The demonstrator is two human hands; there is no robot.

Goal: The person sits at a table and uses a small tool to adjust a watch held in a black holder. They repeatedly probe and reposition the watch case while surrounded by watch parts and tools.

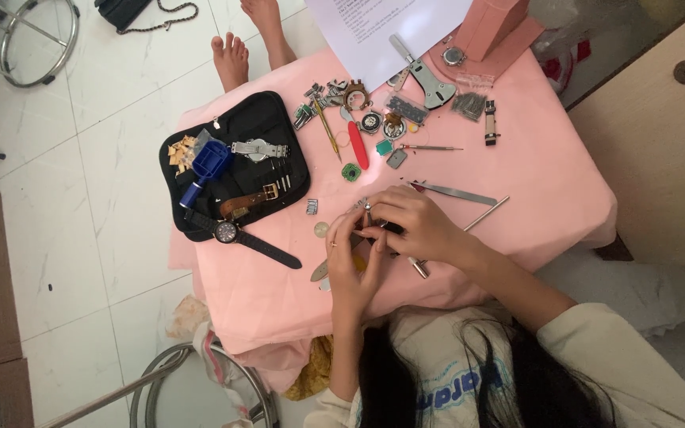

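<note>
Centrally, at near edge of pink-covered table: left hand and right hand pressed close together, fingertips of both pinched on a small metal watch part. Exact kind of part too small to tell. Left fingers curled shut around it from below; right fingers closed on it from above. Flat metal blade protruding from under left hand, lying on cloth. Steel tweezers just beyond right hand, thin metal rod beside them. Small coin-like disc and short bracelet link piece just left of hands. Black tool pouch further left, holding blue tool; black-strap wristwatch along its near edge. Red-handled tool among scattered watch parts at far side.
</note>
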